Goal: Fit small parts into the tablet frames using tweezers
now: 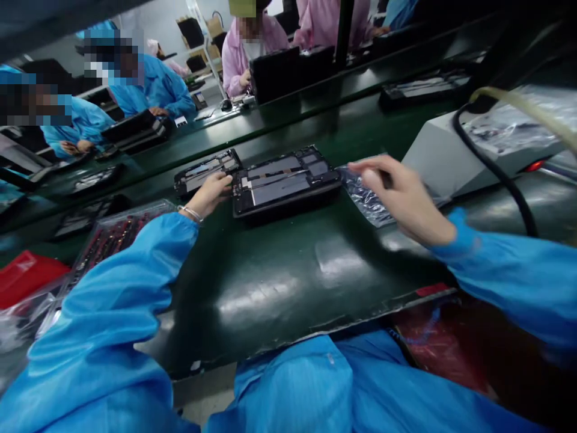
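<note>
In the middle of the bench an opened tablet (283, 180), its inside parts showing, lies on a thick black holder. My left hand (211, 193) is closed at its left edge, fingertips on the corner. A second opened tablet (207, 171) lies just behind that hand. To the right, my right hand (399, 189) hovers with index finger and thumb apart, holding nothing that I can see. Below it a clear plastic bag (372, 201) lies beside the tablet.
A grey box (433, 150) with a black cable stands at right. A clear tray (119, 234) of small boards and a red bag (29, 276) lie at left. More opened devices (428, 87) sit on the line beyond. Several people work across it.
</note>
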A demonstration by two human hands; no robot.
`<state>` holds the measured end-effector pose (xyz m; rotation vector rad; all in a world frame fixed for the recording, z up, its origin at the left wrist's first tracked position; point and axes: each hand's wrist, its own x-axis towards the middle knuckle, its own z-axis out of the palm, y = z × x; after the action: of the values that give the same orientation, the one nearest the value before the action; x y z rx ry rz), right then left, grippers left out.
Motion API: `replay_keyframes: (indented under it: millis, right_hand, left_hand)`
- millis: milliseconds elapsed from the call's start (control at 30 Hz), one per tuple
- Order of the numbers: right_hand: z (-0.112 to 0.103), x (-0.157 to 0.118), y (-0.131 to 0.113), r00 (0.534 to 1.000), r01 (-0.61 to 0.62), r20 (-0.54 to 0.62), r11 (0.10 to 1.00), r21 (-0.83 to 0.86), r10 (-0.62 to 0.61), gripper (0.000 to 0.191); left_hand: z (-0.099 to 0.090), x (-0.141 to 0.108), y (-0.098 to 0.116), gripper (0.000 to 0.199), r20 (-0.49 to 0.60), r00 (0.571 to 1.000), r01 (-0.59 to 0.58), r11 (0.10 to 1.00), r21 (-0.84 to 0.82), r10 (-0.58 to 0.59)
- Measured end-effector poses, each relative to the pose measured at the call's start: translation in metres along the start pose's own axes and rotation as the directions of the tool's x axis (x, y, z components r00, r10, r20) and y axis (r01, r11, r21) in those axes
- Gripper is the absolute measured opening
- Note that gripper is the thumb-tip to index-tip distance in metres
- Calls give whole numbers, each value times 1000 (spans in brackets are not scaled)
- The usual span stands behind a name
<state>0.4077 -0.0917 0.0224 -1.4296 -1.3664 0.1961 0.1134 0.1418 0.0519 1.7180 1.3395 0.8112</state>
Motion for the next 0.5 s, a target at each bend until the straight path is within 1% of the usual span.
replay_keyframes:
  millis: [67,100,167,233,300,333,400,433,500]
  right_hand:
    - [23,37,19,998,-55,31,998,9,54,25]
    - [32,48,29,996,-76,47,997,3,76,22]
    - [42,57,44,993,-99,58,995,-16,100,21]
    - [48,55,51,993,-101,55,994,-36,103,23]
    - [51,50,50,994,-93,45,994,-51,96,25]
    - [52,46,47,995,-89,38,995,-54,91,26]
    - [52,40,36,997,-77,18,996,-50,78,27]
    - [49,36,29,998,-69,5,996,-49,69,28]
    - [35,25,12,999,-33,-14,999,-27,32,32]
  left_hand:
    - [7,-13,-7,9,42,998,52,992,-116,-47]
    - [12,-19,-10,8,57,997,64,983,-171,-55]
    - [24,-28,-13,11,67,996,73,961,-267,-58]
    - [34,-31,-12,15,64,996,84,938,-337,-66]
    - [38,-31,-7,17,37,996,87,920,-382,-78]
    - [37,-32,-3,18,17,997,82,913,-400,-82]
    - [30,-40,11,22,-28,999,20,904,-426,-35]
    - [25,-48,20,26,-59,998,-30,903,-429,5]
    - [11,-74,36,41,-122,988,-134,907,-399,92]
